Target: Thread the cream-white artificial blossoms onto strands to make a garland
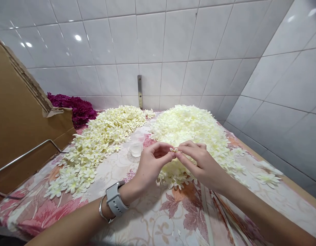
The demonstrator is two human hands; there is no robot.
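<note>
A small pale flower (174, 150) is pinched between the fingertips of both my hands, above the near edge of the right-hand heap. My left hand (154, 162), with a watch and a bangle at the wrist, grips it between thumb and fingers. From the other side my right hand (199, 164) closes its thumb and forefinger on the same flower. Behind and beneath my right hand spreads a large heap of whitish flowers (185, 123). Left of my hands lies a second, creamier heap of flowers (104, 130). A small clear cup (135, 149) stands just left of my left hand.
A cardboard box (22, 112) and a bent metal rod (27, 155) border the left side. Purple flowers (76, 107) lie behind the box. A floral cloth (142, 218) covers the table. Tiled walls (150, 37) close off the back and right. Loose petals (268, 177) lie near the right edge.
</note>
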